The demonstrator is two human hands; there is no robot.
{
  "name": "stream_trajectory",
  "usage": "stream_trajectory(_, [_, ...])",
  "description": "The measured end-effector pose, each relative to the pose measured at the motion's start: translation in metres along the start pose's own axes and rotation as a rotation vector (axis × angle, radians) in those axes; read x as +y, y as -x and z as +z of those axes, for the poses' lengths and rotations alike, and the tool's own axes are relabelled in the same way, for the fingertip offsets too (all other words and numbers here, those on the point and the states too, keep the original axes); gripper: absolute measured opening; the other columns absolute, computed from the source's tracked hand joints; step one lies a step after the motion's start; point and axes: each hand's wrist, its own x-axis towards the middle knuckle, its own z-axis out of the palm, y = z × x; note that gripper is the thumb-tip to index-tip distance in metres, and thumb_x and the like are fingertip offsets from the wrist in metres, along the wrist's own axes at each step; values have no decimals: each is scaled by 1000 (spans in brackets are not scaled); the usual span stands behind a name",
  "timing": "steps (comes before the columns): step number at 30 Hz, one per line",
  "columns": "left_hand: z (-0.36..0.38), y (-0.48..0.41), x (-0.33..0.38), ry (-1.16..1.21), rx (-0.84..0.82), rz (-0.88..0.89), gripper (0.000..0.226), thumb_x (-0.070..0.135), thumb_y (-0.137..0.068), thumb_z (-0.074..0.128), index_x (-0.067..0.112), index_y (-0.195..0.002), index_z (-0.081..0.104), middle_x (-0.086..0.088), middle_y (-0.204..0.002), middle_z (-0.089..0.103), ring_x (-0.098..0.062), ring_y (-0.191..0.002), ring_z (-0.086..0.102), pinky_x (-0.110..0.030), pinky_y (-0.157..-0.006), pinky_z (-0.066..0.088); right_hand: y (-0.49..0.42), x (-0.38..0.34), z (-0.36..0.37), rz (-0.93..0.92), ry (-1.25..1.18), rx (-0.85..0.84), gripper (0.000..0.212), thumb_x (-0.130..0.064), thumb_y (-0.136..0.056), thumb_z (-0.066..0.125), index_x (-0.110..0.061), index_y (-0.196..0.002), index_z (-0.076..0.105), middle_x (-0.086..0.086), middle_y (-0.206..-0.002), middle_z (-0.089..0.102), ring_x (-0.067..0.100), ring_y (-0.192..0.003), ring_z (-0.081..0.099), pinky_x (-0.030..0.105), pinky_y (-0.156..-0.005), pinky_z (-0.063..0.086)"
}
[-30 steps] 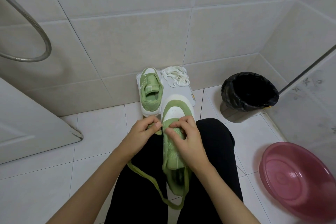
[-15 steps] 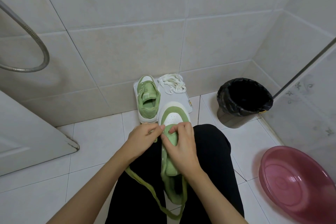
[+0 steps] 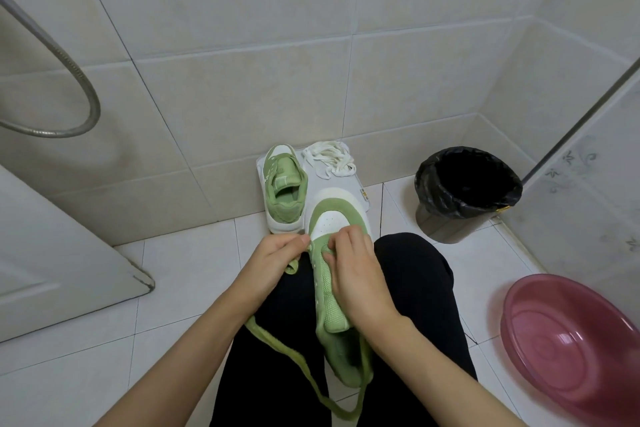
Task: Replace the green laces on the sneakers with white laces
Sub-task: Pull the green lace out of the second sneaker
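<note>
Unlacing stage: left hand point(image 3: 277, 258) pinched green lace point(image 3: 304, 371) at lowest eyelets; right hand point(image 3: 356, 274) gripped sneaker point(image 3: 329, 302) tongue. Next, probably: pull lace free, fetch white laces point(image 3: 329, 159).

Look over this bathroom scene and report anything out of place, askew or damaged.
The door's lower corner looks chipped and worn. Nothing is spilled. The green lace trails loose off the lap, mostly pulled out of the held sneaker, which fits the job. White laces lie heaped beside the other sneaker.
</note>
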Motion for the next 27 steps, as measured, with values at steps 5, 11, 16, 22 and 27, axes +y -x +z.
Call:
stream_trajectory(5, [0, 6, -1, -22, -7, 25, 49, 39, -86, 54, -8, -73, 57, 0, -63, 41, -13, -63, 39, -26, -62, 32, 9, 2, -1, 30, -117, 22, 9, -9, -95, 55, -2, -97, 58, 7, -101, 50, 21, -93, 45, 28, -84, 41])
stream_trajectory(11, [6, 21, 6, -60, -31, 50, 35, 35, -87, 52, 29, -54, 60, 17, -54, 44, 0, -55, 39, -15, -55, 33, 19, 6, -1, 63, -388, 107, 6, -13, -88, 66, -11, -93, 66, -9, -93, 52, 0, -93, 43, 7, -85, 33])
stream_trajectory(16, [3, 34, -3, 98, 93, 23, 34, 39, -77, 62, 11, -61, 53, 3, -59, 41, -11, -59, 38, -28, -58, 29, 16, 13, -4, 180, -427, 86, 2, -8, -88, 64, -10, -88, 65, -5, -90, 55, 11, -91, 47, 11, -80, 32])
stream_trajectory(22, [10, 34, -6, -8, 178, 78, 43, 40, -94, 51, 6, -68, 49, 2, -69, 45, -11, -70, 43, -30, -69, 33, 17, 14, -19, 234, -479, 31, 7, -7, -88, 63, -12, -92, 66, -4, -93, 56, 6, -90, 50, 11, -83, 36])
stream_trajectory(27, [4, 33, -10, -271, 317, 43, 22, 15, -97, 51, 17, -75, 53, -3, -94, 47, -14, -95, 45, -15, -85, 36, 22, 18, -39, 331, -659, 91, 25, 2, -90, 54, -18, -95, 67, -2, -100, 60, -5, -83, 54, 6, -77, 39])
